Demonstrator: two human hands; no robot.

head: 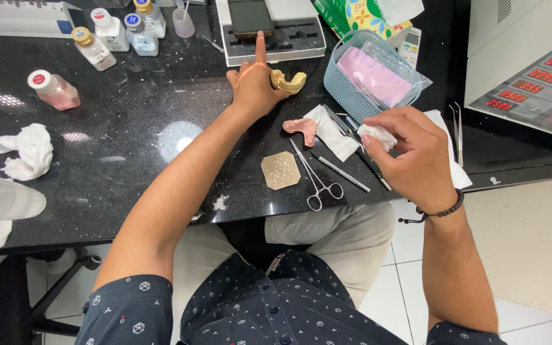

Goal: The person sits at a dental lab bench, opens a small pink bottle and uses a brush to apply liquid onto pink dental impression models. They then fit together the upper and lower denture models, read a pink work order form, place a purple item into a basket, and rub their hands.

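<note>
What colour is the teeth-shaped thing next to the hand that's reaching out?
The dental model beside the left hand is yellow, seen in the head view.

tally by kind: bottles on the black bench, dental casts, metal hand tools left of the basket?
Small capped bottles: 5, e.g. the pink red-capped bottle
Dental casts: 2, the yellow plaster cast by the left hand, and the pink cast
Metal tools: 3 clear, e.g. steel scissor-handled forceps; more overlap
Total: 10

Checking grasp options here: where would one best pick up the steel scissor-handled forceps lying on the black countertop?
Probably the steel forceps are best taken at the two ring handles at the near end, from the person's side. They lie flat with the slim tips pointing away, and the rings sit clear of other tools.
</note>
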